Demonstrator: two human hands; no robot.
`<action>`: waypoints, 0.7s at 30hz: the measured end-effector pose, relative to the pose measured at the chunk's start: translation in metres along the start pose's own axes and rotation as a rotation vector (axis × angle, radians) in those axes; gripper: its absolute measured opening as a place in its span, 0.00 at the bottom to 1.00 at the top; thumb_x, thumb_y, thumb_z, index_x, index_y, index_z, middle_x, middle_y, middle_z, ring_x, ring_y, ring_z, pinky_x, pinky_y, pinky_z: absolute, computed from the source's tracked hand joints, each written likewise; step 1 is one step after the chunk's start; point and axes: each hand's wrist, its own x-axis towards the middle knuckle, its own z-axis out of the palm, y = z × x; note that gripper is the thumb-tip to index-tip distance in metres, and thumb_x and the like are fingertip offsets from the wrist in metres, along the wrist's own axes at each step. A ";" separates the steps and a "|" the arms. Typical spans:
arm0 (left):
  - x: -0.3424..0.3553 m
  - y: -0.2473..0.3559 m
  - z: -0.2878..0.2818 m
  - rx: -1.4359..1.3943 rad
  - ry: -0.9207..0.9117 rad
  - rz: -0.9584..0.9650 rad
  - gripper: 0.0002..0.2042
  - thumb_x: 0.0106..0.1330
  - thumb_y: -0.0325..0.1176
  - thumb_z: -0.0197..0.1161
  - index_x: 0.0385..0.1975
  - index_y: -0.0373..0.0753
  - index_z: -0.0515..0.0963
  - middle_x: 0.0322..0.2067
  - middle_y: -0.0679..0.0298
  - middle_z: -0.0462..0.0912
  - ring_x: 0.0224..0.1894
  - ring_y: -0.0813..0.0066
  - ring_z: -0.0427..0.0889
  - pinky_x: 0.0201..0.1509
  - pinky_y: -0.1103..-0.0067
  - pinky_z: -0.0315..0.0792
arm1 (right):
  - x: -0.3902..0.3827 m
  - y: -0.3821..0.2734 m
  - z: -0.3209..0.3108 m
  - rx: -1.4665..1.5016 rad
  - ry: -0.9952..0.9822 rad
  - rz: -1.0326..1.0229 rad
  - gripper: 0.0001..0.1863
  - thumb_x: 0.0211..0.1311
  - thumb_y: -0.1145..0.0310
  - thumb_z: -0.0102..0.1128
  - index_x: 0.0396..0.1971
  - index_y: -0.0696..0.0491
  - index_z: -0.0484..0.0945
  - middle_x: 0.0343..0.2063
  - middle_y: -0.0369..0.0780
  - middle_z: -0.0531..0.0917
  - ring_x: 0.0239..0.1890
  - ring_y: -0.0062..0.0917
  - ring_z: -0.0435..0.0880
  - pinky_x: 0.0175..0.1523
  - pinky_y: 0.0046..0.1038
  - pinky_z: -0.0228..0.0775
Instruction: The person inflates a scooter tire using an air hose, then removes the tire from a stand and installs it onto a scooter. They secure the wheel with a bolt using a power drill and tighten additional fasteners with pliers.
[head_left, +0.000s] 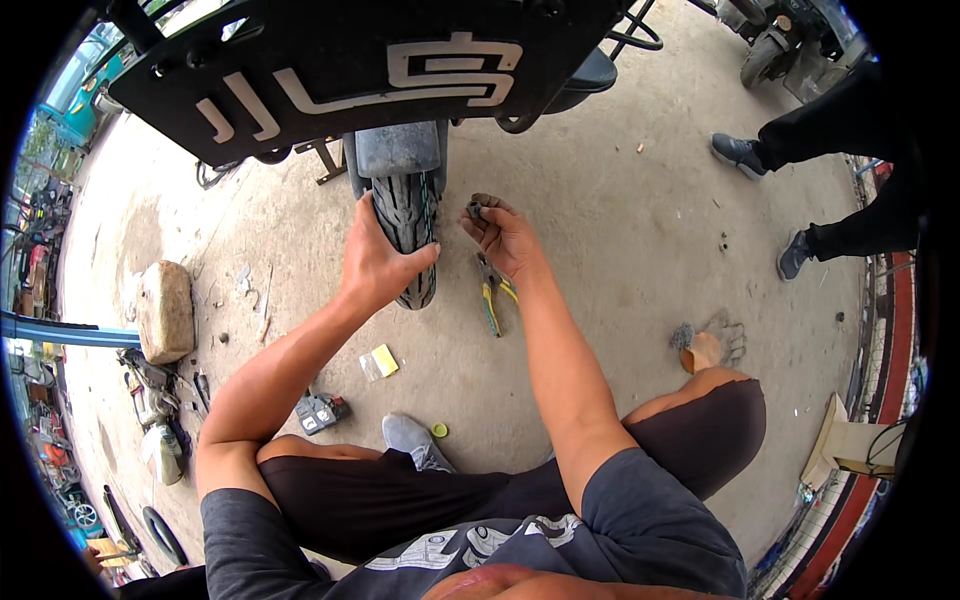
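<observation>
My left hand (378, 262) wraps over the black tyre (408, 215) of a front wheel, thumb on its right side and fingers round its left. A thin greenish strand (427, 200) runs along the tyre's right side. Just right of the wheel, my right hand (503, 238) pinches a small dark piece (474, 209) between thumb and fingers; its kind is too small to make out. Below that hand lie pliers (490, 300) with green and yellow handles on the concrete floor, beside the wheel.
A black front panel (340, 80) with pale markings overhangs the wheel. A stone block (165, 312) stands at the left, past a yellow-and-clear packet (378, 363) and a grey-black device (320, 412). A green cap (439, 430) lies by my shoe. Another person's legs (830, 130) stand at the right.
</observation>
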 end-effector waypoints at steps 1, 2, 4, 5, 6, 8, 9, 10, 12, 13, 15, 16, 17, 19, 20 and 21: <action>0.000 0.000 0.001 -0.003 0.002 -0.001 0.53 0.44 0.44 0.77 0.65 0.22 0.53 0.57 0.35 0.69 0.61 0.45 0.72 0.66 0.65 0.67 | 0.001 0.000 -0.002 -0.001 -0.005 -0.003 0.13 0.64 0.80 0.53 0.48 0.63 0.75 0.41 0.44 0.83 0.47 0.36 0.85 0.56 0.31 0.81; 0.000 -0.001 0.002 -0.006 0.013 0.015 0.53 0.44 0.44 0.77 0.65 0.22 0.53 0.57 0.35 0.70 0.60 0.45 0.72 0.66 0.65 0.67 | 0.003 0.001 -0.004 0.007 -0.017 -0.020 0.13 0.64 0.80 0.54 0.48 0.63 0.75 0.42 0.44 0.83 0.48 0.35 0.84 0.56 0.31 0.81; 0.000 -0.006 0.005 -0.009 0.036 0.042 0.53 0.44 0.44 0.77 0.66 0.22 0.53 0.57 0.35 0.70 0.60 0.45 0.72 0.65 0.65 0.67 | 0.008 0.003 -0.007 0.026 -0.042 -0.048 0.14 0.64 0.81 0.55 0.49 0.63 0.76 0.43 0.44 0.83 0.49 0.35 0.84 0.56 0.31 0.81; 0.000 -0.006 0.005 0.002 0.033 0.034 0.53 0.44 0.44 0.77 0.66 0.22 0.53 0.56 0.35 0.70 0.60 0.45 0.73 0.65 0.65 0.67 | 0.010 0.004 -0.009 0.030 -0.033 -0.057 0.13 0.64 0.81 0.55 0.48 0.62 0.76 0.43 0.44 0.83 0.49 0.35 0.84 0.56 0.31 0.81; 0.000 -0.007 0.005 0.011 0.030 0.026 0.53 0.44 0.44 0.77 0.66 0.22 0.52 0.56 0.35 0.70 0.60 0.46 0.73 0.65 0.65 0.67 | 0.011 0.005 -0.009 0.034 -0.023 -0.065 0.13 0.64 0.80 0.56 0.48 0.62 0.76 0.43 0.44 0.83 0.48 0.35 0.84 0.56 0.30 0.81; -0.001 -0.007 0.005 0.011 0.022 0.015 0.53 0.44 0.44 0.77 0.66 0.22 0.52 0.56 0.35 0.71 0.59 0.46 0.74 0.65 0.65 0.68 | 0.014 0.006 -0.009 0.025 -0.018 -0.092 0.12 0.64 0.80 0.56 0.47 0.63 0.77 0.44 0.44 0.83 0.48 0.35 0.84 0.55 0.30 0.81; -0.001 -0.006 0.004 0.001 0.016 0.012 0.54 0.44 0.44 0.77 0.66 0.22 0.52 0.56 0.35 0.71 0.59 0.46 0.74 0.65 0.65 0.68 | 0.015 0.007 -0.008 0.013 -0.023 -0.111 0.12 0.65 0.80 0.56 0.47 0.63 0.77 0.44 0.44 0.83 0.48 0.35 0.84 0.55 0.30 0.81; -0.001 -0.005 0.004 -0.009 0.011 0.009 0.54 0.44 0.44 0.77 0.66 0.22 0.52 0.56 0.35 0.71 0.59 0.46 0.74 0.64 0.65 0.68 | 0.016 0.007 -0.008 0.000 -0.028 -0.131 0.11 0.65 0.80 0.56 0.47 0.64 0.77 0.45 0.45 0.83 0.48 0.35 0.84 0.55 0.29 0.81; -0.001 -0.008 0.005 -0.015 0.014 0.012 0.54 0.44 0.44 0.77 0.66 0.22 0.52 0.55 0.36 0.71 0.58 0.46 0.75 0.64 0.65 0.69 | 0.018 0.009 -0.001 -0.163 0.076 -0.114 0.12 0.65 0.79 0.57 0.47 0.66 0.77 0.45 0.46 0.83 0.48 0.34 0.84 0.55 0.29 0.81; -0.001 -0.010 0.006 -0.017 0.015 0.013 0.54 0.43 0.44 0.77 0.66 0.22 0.52 0.55 0.36 0.71 0.58 0.46 0.75 0.64 0.66 0.69 | 0.019 0.011 0.004 -0.244 0.128 -0.103 0.12 0.65 0.78 0.57 0.47 0.67 0.77 0.45 0.46 0.83 0.48 0.33 0.84 0.55 0.28 0.81; -0.003 -0.006 0.005 -0.022 0.023 0.013 0.54 0.43 0.44 0.77 0.66 0.22 0.52 0.55 0.36 0.72 0.58 0.47 0.75 0.64 0.66 0.69 | 0.026 0.016 0.006 -0.339 0.165 -0.136 0.13 0.65 0.77 0.59 0.46 0.69 0.77 0.44 0.46 0.83 0.46 0.32 0.84 0.53 0.27 0.81; -0.003 -0.004 0.006 -0.025 0.025 0.015 0.54 0.43 0.44 0.77 0.66 0.22 0.51 0.55 0.36 0.72 0.58 0.47 0.75 0.64 0.66 0.69 | 0.029 0.018 0.006 -0.386 0.185 -0.153 0.13 0.65 0.77 0.60 0.46 0.69 0.77 0.43 0.46 0.83 0.45 0.31 0.84 0.52 0.27 0.81; -0.003 -0.005 0.007 -0.034 0.017 0.015 0.54 0.43 0.44 0.77 0.66 0.22 0.51 0.55 0.36 0.72 0.58 0.47 0.75 0.63 0.66 0.69 | 0.034 0.021 0.007 -0.420 0.210 -0.168 0.13 0.64 0.76 0.61 0.44 0.69 0.78 0.42 0.45 0.83 0.43 0.30 0.85 0.50 0.26 0.81; -0.002 -0.009 0.006 -0.048 0.004 0.013 0.54 0.43 0.43 0.77 0.66 0.22 0.51 0.55 0.36 0.72 0.57 0.48 0.75 0.63 0.66 0.69 | 0.044 0.027 0.010 -0.486 0.257 -0.197 0.12 0.63 0.76 0.63 0.42 0.69 0.80 0.38 0.44 0.85 0.39 0.27 0.85 0.45 0.26 0.80; -0.002 -0.008 0.005 -0.054 0.000 0.015 0.54 0.44 0.43 0.77 0.66 0.21 0.51 0.54 0.37 0.72 0.57 0.48 0.75 0.63 0.66 0.69 | 0.048 0.029 0.010 -0.591 0.281 -0.210 0.11 0.63 0.75 0.63 0.40 0.68 0.81 0.36 0.44 0.85 0.37 0.26 0.85 0.43 0.25 0.79; -0.003 -0.006 0.004 -0.060 -0.003 0.018 0.53 0.44 0.43 0.77 0.66 0.21 0.51 0.54 0.37 0.72 0.57 0.49 0.75 0.63 0.66 0.69 | 0.051 0.030 0.011 -0.697 0.305 -0.223 0.10 0.62 0.75 0.64 0.38 0.68 0.81 0.34 0.43 0.86 0.35 0.25 0.85 0.41 0.25 0.78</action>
